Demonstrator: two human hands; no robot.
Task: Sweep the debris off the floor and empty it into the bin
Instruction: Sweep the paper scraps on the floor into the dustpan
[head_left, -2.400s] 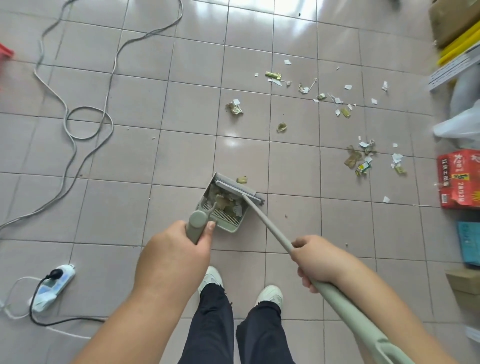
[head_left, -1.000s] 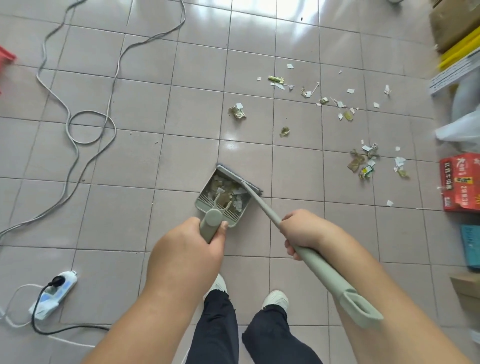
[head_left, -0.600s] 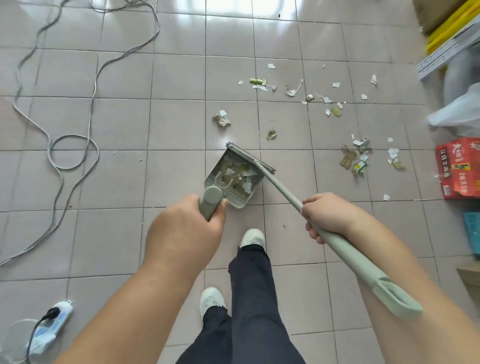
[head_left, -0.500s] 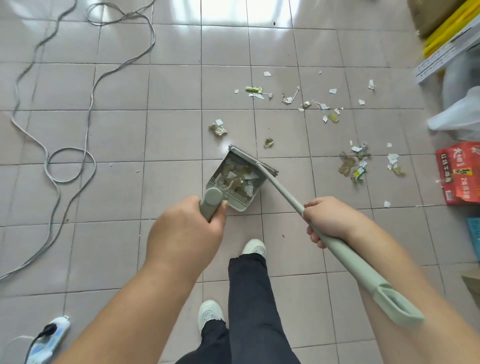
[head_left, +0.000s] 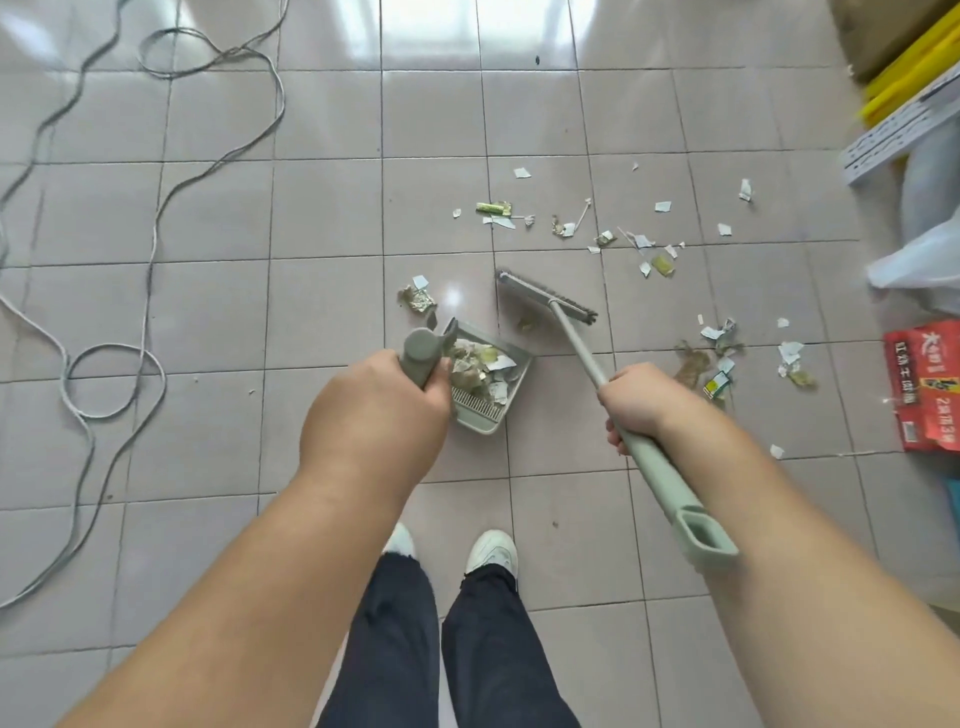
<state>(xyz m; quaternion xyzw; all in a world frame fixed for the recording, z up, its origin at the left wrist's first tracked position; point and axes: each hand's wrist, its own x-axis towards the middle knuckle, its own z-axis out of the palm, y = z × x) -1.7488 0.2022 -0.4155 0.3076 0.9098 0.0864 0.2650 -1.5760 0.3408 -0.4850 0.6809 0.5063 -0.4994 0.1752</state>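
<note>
My left hand (head_left: 374, 415) grips the handle of a grey-green dustpan (head_left: 491, 421) that holds paper scraps and crumpled wrappers. My right hand (head_left: 641, 400) is closed around the long handle of a matching broom (head_left: 545, 299), whose head rests on the tiles just beyond the pan, apart from it. A small crumpled scrap (head_left: 525, 323) lies between broom head and pan. Another wrapper (head_left: 417, 299) lies left of the broom head. Loose debris (head_left: 571, 226) is scattered farther out, and a second cluster of debris (head_left: 722, 353) lies to the right. No bin is in view.
A grey cable (head_left: 150, 218) loops across the tiles on the left. A red box (head_left: 924, 384), a white plastic bag (head_left: 924, 260) and yellow and white items (head_left: 904, 104) line the right edge. My white shoes (head_left: 491, 551) stand below the pan.
The broom head has lifted off the dustpan's lip and moved outward to the right. I have stepped forward, so the debris is nearer; the power strip at lower left is out of view.
</note>
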